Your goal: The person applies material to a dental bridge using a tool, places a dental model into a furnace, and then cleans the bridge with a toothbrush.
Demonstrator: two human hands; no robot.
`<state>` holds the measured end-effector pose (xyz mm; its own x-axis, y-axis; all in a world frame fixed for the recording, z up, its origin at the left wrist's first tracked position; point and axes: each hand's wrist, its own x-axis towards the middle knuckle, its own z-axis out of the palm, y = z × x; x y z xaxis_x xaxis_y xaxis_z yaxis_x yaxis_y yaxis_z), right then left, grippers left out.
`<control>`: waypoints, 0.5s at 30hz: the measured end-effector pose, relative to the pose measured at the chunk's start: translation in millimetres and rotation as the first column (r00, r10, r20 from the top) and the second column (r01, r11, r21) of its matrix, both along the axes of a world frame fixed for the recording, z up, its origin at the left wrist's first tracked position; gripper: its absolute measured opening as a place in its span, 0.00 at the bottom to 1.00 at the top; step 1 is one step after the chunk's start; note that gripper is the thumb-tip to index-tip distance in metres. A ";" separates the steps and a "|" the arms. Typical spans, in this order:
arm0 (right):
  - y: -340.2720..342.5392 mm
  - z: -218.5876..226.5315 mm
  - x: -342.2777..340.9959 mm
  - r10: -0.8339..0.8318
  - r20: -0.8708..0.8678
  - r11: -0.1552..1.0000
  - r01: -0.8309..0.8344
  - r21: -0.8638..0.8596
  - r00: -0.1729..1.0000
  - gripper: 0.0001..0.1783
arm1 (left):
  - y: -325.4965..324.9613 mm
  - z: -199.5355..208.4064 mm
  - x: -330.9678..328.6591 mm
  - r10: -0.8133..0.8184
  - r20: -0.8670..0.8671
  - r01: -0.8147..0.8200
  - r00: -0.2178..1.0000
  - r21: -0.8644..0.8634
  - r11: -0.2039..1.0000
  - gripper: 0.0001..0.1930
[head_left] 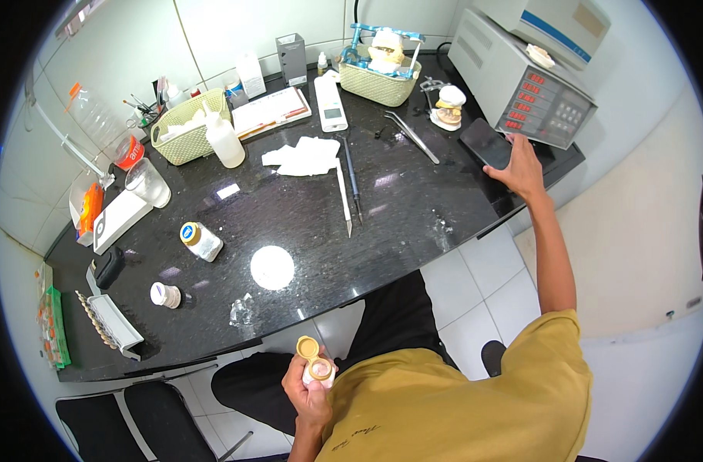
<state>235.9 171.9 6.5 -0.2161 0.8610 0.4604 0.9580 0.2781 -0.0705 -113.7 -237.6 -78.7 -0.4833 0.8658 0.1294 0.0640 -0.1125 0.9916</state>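
My left hand is wrapped round a small jar near my lap. Its gold flip lid stands open, and pale pinkish stuff shows inside. At the right end of the black counter, my right hand grips the lower edge of a dark smartphone between thumb and fingers. The phone lies in front of a grey machine with red digits. A dental model on an articulator and metal tweezers are to the phone's left.
Mid-counter lie a crumpled white tissue, a white-handled tool and a blue-handled tool. Two more jars, one gold-capped, one white-capped, stand left. Baskets line the back. A black chair is at lower left.
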 end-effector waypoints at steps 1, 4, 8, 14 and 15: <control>-0.6 1.0 -1.7 0.011 0.008 1.000 -0.011 0.012 1.000 0.47 | 0.2 0.0 0.5 0.000 -0.002 0.000 1.000 0.001 1.000 0.35; -4.4 8.8 -8.8 0.024 0.039 1.000 -0.024 0.007 0.999 0.47 | 0.4 -1.0 1.1 0.004 -0.008 -0.004 1.000 0.025 1.000 0.35; -4.2 6.7 -6.9 0.031 0.056 0.999 -0.032 0.013 0.998 0.47 | 0.1 -1.5 1.4 0.001 -0.014 0.000 1.000 0.011 1.000 0.37; -6.0 9.0 -8.6 0.031 0.069 0.999 -0.033 0.022 0.997 0.48 | -0.6 0.2 1.4 0.001 -0.010 -0.001 1.000 -0.007 1.000 0.38; -6.2 9.2 -8.9 0.025 0.072 1.000 -0.027 0.015 0.997 0.48 | -0.5 -0.5 1.7 0.002 -0.007 -0.002 1.000 -0.002 1.000 0.38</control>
<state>227.0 165.7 15.8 -0.2713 0.8475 0.4562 0.9528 0.3035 0.0028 -112.1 -238.2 -79.2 -0.4838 0.8654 0.1306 0.0710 -0.1100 0.9914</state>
